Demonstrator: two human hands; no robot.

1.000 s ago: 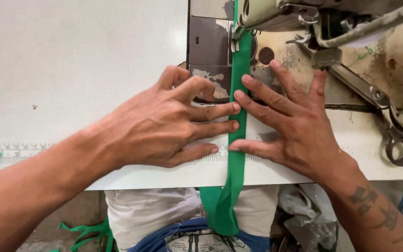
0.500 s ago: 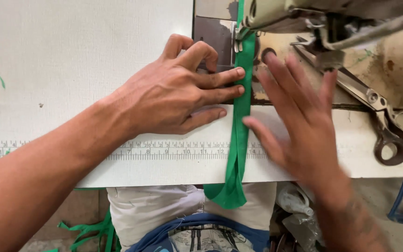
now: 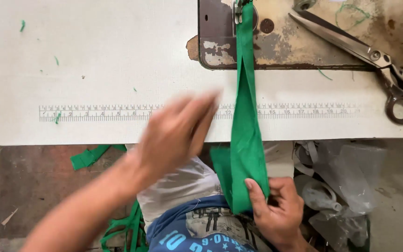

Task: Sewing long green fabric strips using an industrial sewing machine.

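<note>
Head view of a sewing bench. The right hand, below the bench's near edge and over the person's lap, is closed on the lower end of a green fabric strip: the thumb lies flat on the cloth's front and the fingers curl behind it. From this grip the strip runs up over the near edge, across the printed ruler along that edge, and onto the worn metal plate at the bench's far edge, where its top end sits under the machine's foot.

The left hand hovers at the near edge, just left of the strip and apart from it. It is blurred, with fingers extended and loosely together, open and holding nothing.

Large scissors lie at the far right corner, blades on the plate and handles toward the right edge.

Below the right part of the near edge stands a bin of clear plastic bags. Green scraps lie on the floor beneath the left part.
</note>
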